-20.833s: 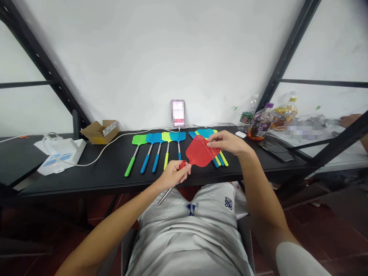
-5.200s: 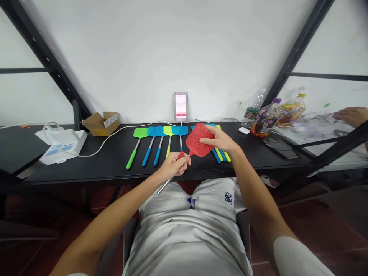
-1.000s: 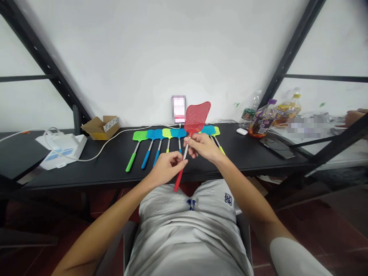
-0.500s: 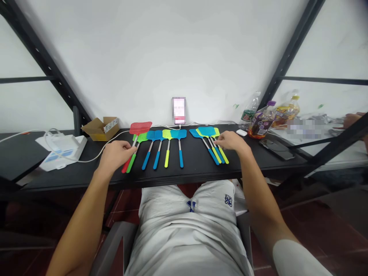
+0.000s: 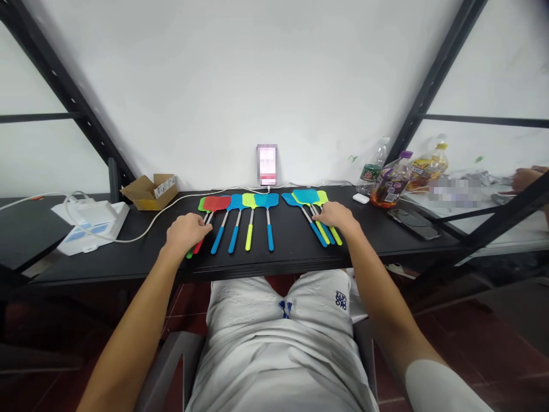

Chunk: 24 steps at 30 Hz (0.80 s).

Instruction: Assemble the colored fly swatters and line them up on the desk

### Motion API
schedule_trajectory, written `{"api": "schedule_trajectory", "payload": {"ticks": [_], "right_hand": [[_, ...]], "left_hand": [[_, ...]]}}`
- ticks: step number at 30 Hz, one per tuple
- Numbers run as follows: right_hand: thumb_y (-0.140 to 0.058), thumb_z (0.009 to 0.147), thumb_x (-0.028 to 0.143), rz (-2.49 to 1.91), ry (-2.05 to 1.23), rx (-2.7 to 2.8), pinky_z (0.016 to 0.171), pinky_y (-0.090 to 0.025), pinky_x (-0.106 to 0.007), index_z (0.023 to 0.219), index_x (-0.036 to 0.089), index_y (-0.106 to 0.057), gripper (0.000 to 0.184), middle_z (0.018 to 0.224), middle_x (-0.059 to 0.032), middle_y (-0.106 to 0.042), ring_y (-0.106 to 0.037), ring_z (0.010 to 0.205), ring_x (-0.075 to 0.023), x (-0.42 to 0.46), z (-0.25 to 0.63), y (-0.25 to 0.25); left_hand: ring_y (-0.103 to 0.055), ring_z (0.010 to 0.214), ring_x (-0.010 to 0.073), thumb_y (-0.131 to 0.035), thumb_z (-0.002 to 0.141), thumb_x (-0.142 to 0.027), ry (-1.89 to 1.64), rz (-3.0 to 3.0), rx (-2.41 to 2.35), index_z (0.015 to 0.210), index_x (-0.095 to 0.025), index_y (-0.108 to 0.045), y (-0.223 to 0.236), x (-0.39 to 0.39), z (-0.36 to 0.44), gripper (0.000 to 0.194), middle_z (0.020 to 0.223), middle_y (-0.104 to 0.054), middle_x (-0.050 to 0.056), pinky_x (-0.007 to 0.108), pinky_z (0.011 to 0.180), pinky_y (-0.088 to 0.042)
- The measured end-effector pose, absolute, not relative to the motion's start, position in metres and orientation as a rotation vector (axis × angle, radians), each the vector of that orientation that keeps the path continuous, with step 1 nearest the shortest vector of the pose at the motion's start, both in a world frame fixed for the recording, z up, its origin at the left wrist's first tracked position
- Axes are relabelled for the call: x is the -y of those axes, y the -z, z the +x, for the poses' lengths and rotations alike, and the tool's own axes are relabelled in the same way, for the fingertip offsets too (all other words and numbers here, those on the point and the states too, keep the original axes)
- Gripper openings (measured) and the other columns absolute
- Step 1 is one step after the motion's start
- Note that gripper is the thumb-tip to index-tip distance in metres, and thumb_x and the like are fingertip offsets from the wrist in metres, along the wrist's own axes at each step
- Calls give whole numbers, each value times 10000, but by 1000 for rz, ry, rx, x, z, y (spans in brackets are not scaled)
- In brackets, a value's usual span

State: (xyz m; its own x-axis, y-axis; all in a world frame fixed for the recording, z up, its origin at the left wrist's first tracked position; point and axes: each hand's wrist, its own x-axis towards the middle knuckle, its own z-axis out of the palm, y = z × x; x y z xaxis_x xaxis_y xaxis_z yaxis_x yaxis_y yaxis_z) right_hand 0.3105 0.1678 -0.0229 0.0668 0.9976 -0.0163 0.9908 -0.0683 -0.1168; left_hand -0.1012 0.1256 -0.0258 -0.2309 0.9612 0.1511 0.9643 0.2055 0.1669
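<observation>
A red fly swatter (image 5: 217, 202) lies on the black table (image 5: 291, 246), over a green swatter (image 5: 201, 203) at the left end of a row. My left hand (image 5: 186, 229) is curled over its handle. Beside it lie two blue swatters (image 5: 235, 201), a yellow-green swatter (image 5: 249, 199) and another blue swatter (image 5: 268, 199). To the right is a loose pile of blue and yellow-green swatters (image 5: 306, 196). My right hand (image 5: 337, 214) rests on that pile's shafts with its fingers loosely stretched.
A phone (image 5: 266, 165) stands against the wall, its cable running left. On the left are a cardboard box (image 5: 148, 191) and a white device (image 5: 90, 220). To the right stand bottles (image 5: 388, 183), a white case (image 5: 359, 198) and a flat phone (image 5: 414, 224). Another person's hand (image 5: 525, 177) shows far right.
The red swatter, held upright in both hands a second ago, was carried left by my left hand and laid on the green one. My right hand dropped onto the right pile.
</observation>
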Motion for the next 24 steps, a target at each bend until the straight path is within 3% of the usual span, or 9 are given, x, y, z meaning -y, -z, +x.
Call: {"api": "schedule_trajectory", "payload": {"ticks": [5,8,12,14,18,21,24], "right_hand": [[-622,823,494,-2222,-158,2072,769,-496,-349,1019,141,-732,419,1072,-208,-714,-679,1009,-329,-168,310,23],[-591,817,404,-2187,-135,2051,699,-456,-311,906,134,-733,317,949,-190,-718,-681,902,-296,-165,313,18],[-525,843,360,-1978,-146,2036,592,-362,-274,627,150,-637,321,652,-88,-624,-601,672,-196,-153,316,3],[-502,868,376,-1774,-187,1989,542,-316,-267,578,160,-575,369,570,-38,-538,-521,583,-153,-143,315,-5],[-552,879,435,-1276,-662,1830,466,-308,-228,727,166,-605,313,529,26,-503,-435,475,-100,-120,300,-16],[-626,853,376,-1053,-1029,1816,421,-319,-200,786,168,-600,220,556,11,-592,-470,441,-84,-106,281,-19],[-644,848,321,-946,-1192,1854,399,-331,-184,826,156,-605,172,635,-40,-681,-536,451,-84,-96,263,-19]], "left_hand": [[-671,939,399,-606,749,-501,367,-1924,2454,825,-181,-747,25,-127,-91,357,954,-732,190,401,730,-479],[-668,949,399,-591,770,-527,360,-1924,2465,847,-177,-745,23,-123,-89,389,953,-732,191,396,733,-475],[-661,968,401,-519,826,-569,380,-1899,2429,857,-191,-736,17,-114,-90,438,974,-732,185,392,723,-466],[-662,960,395,-495,846,-587,447,-1885,2386,833,-199,-724,11,-104,-87,451,945,-735,173,387,714,-462],[-681,846,296,-533,872,-548,812,-2091,2156,786,-206,-686,-1,-74,-62,384,823,-737,88,346,725,-475],[-684,731,210,-566,886,-536,1268,-2445,1987,920,-190,-675,-1,-48,-29,365,826,-732,56,298,686,-512],[-698,733,194,-631,866,-512,1497,-2790,1861,1123,-180,-626,6,-29,2,420,934,-731,75,296,665,-543]]}}
